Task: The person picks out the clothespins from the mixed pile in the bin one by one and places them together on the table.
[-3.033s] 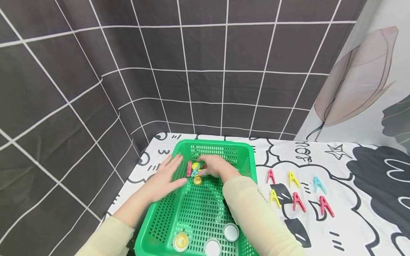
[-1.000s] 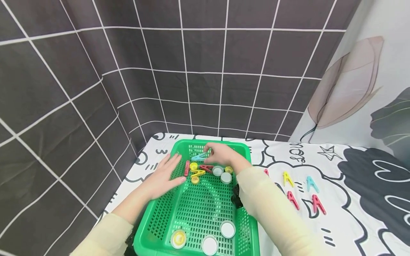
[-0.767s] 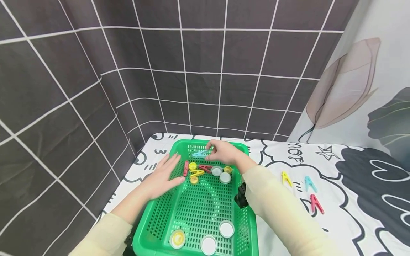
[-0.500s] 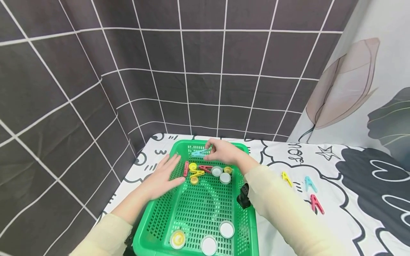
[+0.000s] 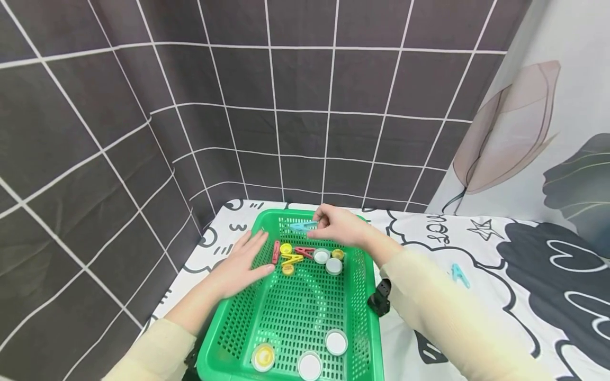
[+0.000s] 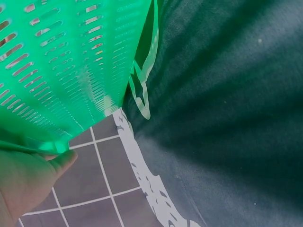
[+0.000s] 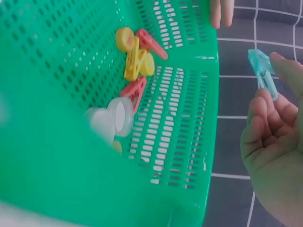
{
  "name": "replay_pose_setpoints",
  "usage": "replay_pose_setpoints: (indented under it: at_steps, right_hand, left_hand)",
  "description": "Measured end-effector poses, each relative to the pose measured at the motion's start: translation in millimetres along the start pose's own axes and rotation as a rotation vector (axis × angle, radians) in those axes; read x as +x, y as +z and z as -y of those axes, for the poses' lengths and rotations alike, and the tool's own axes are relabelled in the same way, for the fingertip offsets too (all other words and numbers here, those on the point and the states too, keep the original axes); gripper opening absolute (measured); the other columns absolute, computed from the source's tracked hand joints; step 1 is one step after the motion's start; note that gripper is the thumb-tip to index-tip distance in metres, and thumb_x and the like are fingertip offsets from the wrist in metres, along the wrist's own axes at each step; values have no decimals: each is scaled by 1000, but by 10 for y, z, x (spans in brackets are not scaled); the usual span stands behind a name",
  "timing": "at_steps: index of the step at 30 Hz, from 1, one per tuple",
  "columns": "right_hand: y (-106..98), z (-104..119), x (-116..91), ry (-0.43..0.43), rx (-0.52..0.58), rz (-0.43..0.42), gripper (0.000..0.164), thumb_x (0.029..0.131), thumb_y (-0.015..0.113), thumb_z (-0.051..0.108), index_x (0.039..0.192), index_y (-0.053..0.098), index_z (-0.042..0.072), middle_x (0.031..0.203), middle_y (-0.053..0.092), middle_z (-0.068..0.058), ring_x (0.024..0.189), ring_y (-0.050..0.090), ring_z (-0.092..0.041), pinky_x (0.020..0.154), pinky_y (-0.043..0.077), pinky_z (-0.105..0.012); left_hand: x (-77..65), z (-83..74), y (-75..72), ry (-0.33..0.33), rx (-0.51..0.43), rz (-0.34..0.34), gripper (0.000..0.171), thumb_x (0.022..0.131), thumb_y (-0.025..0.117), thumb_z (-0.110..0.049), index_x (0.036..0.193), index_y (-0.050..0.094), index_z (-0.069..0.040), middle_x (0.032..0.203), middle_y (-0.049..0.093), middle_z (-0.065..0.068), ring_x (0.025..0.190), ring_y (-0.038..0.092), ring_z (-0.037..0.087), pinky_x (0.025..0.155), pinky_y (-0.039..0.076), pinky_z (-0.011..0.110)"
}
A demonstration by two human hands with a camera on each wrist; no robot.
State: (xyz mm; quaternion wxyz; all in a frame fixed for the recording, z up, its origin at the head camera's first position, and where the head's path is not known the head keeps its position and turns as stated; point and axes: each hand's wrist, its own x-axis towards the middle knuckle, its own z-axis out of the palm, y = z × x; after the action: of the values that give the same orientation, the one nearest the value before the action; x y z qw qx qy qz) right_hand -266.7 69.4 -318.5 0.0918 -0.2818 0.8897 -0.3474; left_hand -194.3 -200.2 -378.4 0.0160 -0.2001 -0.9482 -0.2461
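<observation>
- Nearest us, by the near edge of the green basket (image 5: 290,301), sit two white caps (image 5: 310,366); a yellow-and-white cap (image 5: 263,357) is in the near left corner.
- Our left hand (image 5: 240,270) rests at the basket's left edge, fingers straight and thumb spread wide, holding no clip. A light, steady touch there should stop the basket sliding.
- On the tabletop, well apart from the right edge, lies a spare blue clip (image 5: 459,275).
- Toward the far edge, inside, we find two red clips (image 7: 151,43), a yellow clip (image 7: 135,56), three yellow caps (image 5: 288,270), a clear cap (image 5: 321,256) and a third white cap (image 5: 334,266). One red clip is just beside the left wall.
- Farthest, our right hand (image 5: 343,226) pinches a blue clip (image 7: 261,66) between thumb and fingertips, raised at the far edge, touching nothing else. We would do best to pinch gently, so its legs don't spring, and to lower it clear of the cluster before letting go.
</observation>
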Motion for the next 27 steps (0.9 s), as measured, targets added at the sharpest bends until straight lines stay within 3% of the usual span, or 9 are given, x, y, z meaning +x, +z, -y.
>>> replay_pose_setpoints:
  at_steps: [11,27]
  right_hand:
    - [-160,-263,-306,13,104,-100,40,83,71,29,106,51,3,85,59,-3,74,53,-18,68,46,-32]
    - [-277,-540,-708,15,130,-206,37,82,73,24,102,49,5,84,53,-5,72,49,-20,59,44,-25]
  left_hand:
    - [6,8,7,2,-3,-4,80,90,51,-54,150,21,-9,155,16,9,142,2,33,101,19,68]
    - [18,6,22,2,13,-1,79,91,52,-52,150,22,-9,155,17,10,142,2,33,102,20,67]
